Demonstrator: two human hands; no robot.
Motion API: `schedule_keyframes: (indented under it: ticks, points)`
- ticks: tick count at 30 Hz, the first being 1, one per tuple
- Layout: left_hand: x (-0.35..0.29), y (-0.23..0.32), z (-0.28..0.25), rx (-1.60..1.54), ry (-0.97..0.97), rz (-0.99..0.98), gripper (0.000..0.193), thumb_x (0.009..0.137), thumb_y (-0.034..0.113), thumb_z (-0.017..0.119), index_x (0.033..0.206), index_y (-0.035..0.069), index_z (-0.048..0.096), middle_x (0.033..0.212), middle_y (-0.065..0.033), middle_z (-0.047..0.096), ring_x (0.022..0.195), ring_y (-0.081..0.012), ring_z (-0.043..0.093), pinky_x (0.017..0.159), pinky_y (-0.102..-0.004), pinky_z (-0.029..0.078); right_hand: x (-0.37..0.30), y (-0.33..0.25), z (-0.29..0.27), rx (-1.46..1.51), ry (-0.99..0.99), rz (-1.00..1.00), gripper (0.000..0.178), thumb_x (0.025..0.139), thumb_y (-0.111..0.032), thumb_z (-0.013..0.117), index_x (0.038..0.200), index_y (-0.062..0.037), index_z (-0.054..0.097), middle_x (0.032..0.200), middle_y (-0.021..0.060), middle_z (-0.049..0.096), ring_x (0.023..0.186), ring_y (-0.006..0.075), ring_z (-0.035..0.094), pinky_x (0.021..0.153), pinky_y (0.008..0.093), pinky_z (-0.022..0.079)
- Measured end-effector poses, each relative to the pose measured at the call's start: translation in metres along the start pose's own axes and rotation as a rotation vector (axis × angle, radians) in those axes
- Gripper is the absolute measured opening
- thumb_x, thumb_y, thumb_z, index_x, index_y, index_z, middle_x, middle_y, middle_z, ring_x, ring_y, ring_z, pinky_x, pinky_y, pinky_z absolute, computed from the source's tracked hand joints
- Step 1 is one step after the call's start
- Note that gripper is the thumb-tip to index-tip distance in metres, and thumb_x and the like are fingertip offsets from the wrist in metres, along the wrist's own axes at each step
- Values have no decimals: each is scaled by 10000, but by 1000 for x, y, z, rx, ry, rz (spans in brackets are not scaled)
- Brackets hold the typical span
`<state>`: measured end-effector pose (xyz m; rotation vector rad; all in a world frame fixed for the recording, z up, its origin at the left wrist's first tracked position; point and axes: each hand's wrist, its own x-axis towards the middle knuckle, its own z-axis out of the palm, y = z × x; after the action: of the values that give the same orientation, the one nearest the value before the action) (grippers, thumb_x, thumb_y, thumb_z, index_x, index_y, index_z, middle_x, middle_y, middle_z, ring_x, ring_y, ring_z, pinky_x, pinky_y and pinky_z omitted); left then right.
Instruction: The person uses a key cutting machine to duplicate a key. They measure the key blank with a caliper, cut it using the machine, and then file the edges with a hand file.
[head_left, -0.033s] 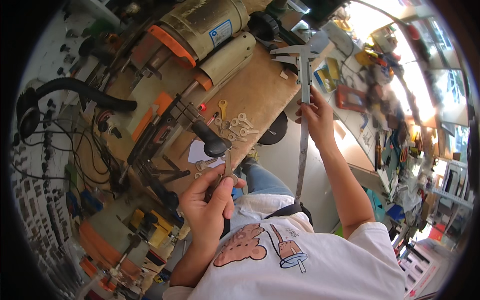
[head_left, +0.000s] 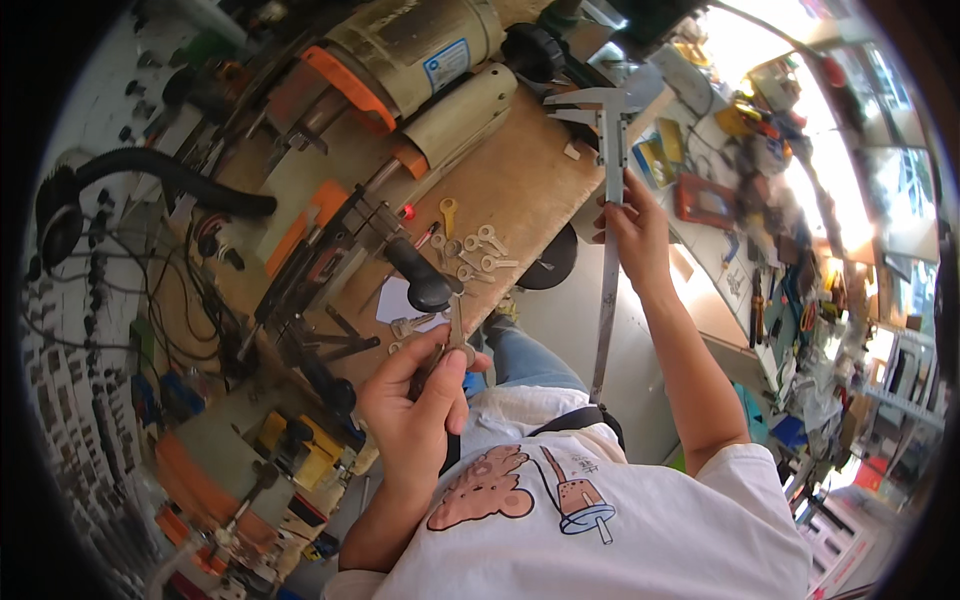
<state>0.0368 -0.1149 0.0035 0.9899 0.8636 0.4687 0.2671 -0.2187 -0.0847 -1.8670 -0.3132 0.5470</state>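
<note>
Pinching a slim metal key point(head_left: 457, 325), the left hand point(head_left: 425, 385) is curled narrow; the right hand point(head_left: 634, 232) grips a caliper point(head_left: 608, 280) (a long, grey metal one).

Keys point(head_left: 487, 264) lie on the counter point(head_left: 545, 165), right of the key-cutting machine point(head_left: 408, 162); a key point(head_left: 458, 322) in the left hand point(head_left: 415, 400) is left of the vernier caliper point(head_left: 609, 265) in the right hand point(head_left: 640, 238).

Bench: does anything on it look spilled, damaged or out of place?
Nothing looks spilled or plainly damaged. The loose keys lie scattered at differing angles on the bench, slightly untidy; the left hand holds a key, the right hand a caliper.
</note>
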Motion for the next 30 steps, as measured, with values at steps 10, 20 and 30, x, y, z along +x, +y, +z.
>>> schedule_keyframes:
  ticks: [10,20,30]
  points:
    - [-13,-1,17,-39,216,135,252,811,43,579,1031,-79,565,749,-154,637,410,-29,424,375,-161,314,137,-14,33,-390,-184,-347,226,747,-34,469,943,-5,576,701,112,597,596,190,589,516,325,463]
    - [-52,-14,5,-96,548,145,253,795,-15,559,1039,-81,558,705,-117,601,406,-65,468,370,-186,335,183,2,69,-131,-196,-252,203,703,-107,631,860,22,632,675,30,574,593,114,484,547,280,397]
    - [-54,-17,4,-118,573,239,241,784,-20,577,1020,-62,558,718,-130,624,416,-60,469,345,-157,297,59,-39,51,251,-9,-496,209,792,-17,514,988,42,557,813,76,566,701,124,520,673,215,420]
